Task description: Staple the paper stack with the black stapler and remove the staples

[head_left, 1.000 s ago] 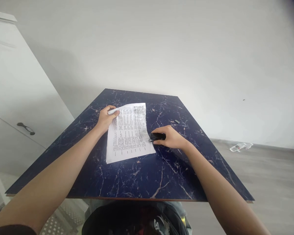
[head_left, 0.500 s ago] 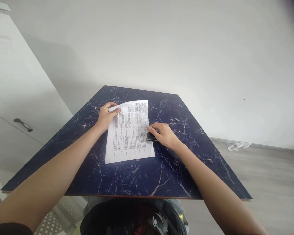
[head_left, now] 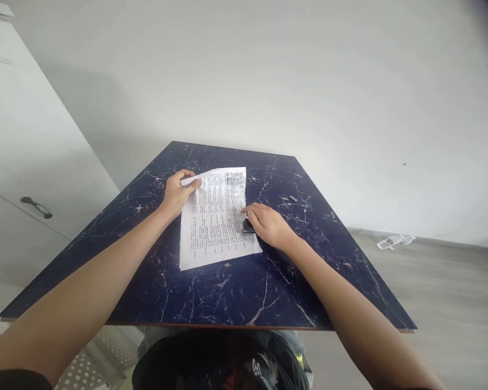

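Printed white sheets of paper (head_left: 213, 216) lie over the middle of the dark blue marbled table (head_left: 223, 298), their top left edge bent up. My left hand (head_left: 181, 190) pinches that upper left edge between thumb and fingers. At the right edge of the paper, a small black stapler (head_left: 248, 226) sits under my right hand (head_left: 266, 222), whose fingers curl over it; the hand hides most of it. The index fingertip of my right hand reaches onto the paper.
A small grey piece (head_left: 293, 199) lies on the table's right part. White cabinet doors (head_left: 36, 135) with a dark handle stand at the left. Clear plastic packaging (head_left: 395, 241) rests on the floor by the wall at the right.
The lower end of the paper has swung slightly to the right. My right index finger has stretched a little further left over the paper. My left hand keeps its hold.
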The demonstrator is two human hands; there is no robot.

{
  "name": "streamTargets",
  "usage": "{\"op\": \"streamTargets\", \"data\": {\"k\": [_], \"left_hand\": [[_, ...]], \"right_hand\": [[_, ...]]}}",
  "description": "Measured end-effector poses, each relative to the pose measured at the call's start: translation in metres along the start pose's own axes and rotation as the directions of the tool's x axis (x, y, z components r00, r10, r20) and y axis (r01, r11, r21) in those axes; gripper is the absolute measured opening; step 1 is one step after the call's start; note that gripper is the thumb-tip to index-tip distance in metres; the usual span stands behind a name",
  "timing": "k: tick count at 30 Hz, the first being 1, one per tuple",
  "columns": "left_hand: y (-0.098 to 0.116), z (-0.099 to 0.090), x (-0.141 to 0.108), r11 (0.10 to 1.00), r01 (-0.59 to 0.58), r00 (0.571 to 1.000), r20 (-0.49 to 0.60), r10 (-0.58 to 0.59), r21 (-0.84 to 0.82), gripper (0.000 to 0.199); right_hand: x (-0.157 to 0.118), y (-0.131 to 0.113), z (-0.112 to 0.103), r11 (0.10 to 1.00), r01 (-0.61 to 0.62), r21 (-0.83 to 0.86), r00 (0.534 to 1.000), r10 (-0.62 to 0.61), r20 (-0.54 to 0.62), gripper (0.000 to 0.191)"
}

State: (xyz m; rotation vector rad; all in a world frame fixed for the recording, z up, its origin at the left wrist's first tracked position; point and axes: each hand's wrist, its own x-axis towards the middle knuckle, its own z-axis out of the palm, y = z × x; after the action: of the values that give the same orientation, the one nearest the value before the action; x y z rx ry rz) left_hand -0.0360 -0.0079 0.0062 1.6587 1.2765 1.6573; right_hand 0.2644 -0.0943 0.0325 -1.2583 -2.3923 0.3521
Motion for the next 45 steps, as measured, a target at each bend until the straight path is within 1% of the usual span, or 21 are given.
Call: {"op": "streamTargets", "data": {"k": [8,14,17,22,26,28,29,31,33,35,37,39,40,41,42,44,45], "left_hand": [[0.001,0.002,0.0,1.0,0.003,1.0,0.007,-0.003,-0.008,0.019],[0.002,0.002,-0.001,0.999,0.008,1.0,0.012,-0.008,-0.031,0.02],[0.002,0.003,-0.001,1.0,0.015,1.0,0.02,-0.014,-0.028,0.02],[0.0,0.004,-0.001,1.0,0.015,0.999,0.033,-0.014,-0.012,0.02],[-0.001,0.003,0.0,1.0,0.009,0.999,0.031,-0.009,-0.006,0.022],[-0.001,0.002,0.0,1.0,0.017,0.999,0.038,-0.017,0.017,0.022],[-0.002,0.001,0.0,0.999,0.023,0.999,0.046,-0.025,0.038,0.021],[-0.005,-0.001,0.0,0.995,0.036,0.997,0.064,-0.042,0.096,0.02],[-0.008,-0.004,0.001,0.984,0.044,0.995,0.082,-0.059,0.17,0.019],[-0.011,-0.006,0.003,0.967,0.032,0.994,0.095,-0.057,0.254,0.018],[-0.012,-0.008,0.004,0.939,-0.005,0.992,0.12,-0.039,0.345,0.016],[-0.012,-0.01,0.005,0.906,-0.041,0.989,0.149,-0.025,0.422,0.013],[-0.013,-0.011,0.005,0.891,-0.052,0.986,0.162,-0.024,0.451,0.012],[-0.013,-0.012,0.006,0.879,-0.057,0.984,0.174,-0.03,0.474,0.012],[-0.014,-0.012,0.006,0.87,-0.058,0.982,0.186,-0.039,0.489,0.012],[-0.016,-0.014,0.007,0.864,-0.056,0.976,0.209,-0.059,0.501,0.014],[-0.017,-0.014,0.007,0.865,-0.052,0.974,0.216,-0.067,0.5,0.014]], "right_hand": [[-0.001,-0.003,0.0,0.995,0.028,-0.091,0.999,-0.026,0.023,0.044],[0.0,-0.005,0.004,0.975,0.051,-0.216,0.999,-0.048,0.016,0.042],[0.001,-0.009,0.005,0.947,0.061,-0.315,0.998,-0.056,0.026,0.041],[0.003,-0.02,0.011,0.869,0.046,-0.492,0.998,-0.023,0.052,0.044],[0.005,-0.025,0.019,0.83,0.017,-0.557,0.999,0.002,0.034,0.042],[0.005,-0.024,0.017,0.852,0.005,-0.524,0.999,0.023,0.048,0.041],[0.005,-0.022,0.014,0.881,-0.005,-0.473,0.997,0.04,0.063,0.042],[0.004,-0.017,0.003,0.949,-0.052,-0.311,0.993,0.082,0.086,0.05],[0.002,-0.008,-0.01,0.985,-0.101,-0.142,0.989,0.115,0.092,0.058],[-0.001,0.0,-0.022,0.997,-0.072,-0.014,0.985,0.074,0.154,0.058],[-0.002,0.007,-0.031,0.998,0.005,0.069,0.962,-0.023,0.271,0.049],[-0.003,0.013,-0.038,0.993,0.07,0.092,0.932,-0.098,0.348,0.038],[-0.003,0.016,-0.041,0.994,0.07,0.082,0.927,-0.095,0.364,0.035],[-0.004,0.02,-0.043,0.997,0.043,0.071,0.926,-0.066,0.371,0.032],[-0.005,0.024,-0.047,0.998,-0.01,0.065,0.923,-0.016,0.384,0.028],[-0.007,0.037,-0.054,0.985,-0.165,0.053,0.907,0.131,0.401,0.027],[-0.008,0.044,-0.058,0.969,-0.245,0.04,0.897,0.21,0.388,0.028]]}}
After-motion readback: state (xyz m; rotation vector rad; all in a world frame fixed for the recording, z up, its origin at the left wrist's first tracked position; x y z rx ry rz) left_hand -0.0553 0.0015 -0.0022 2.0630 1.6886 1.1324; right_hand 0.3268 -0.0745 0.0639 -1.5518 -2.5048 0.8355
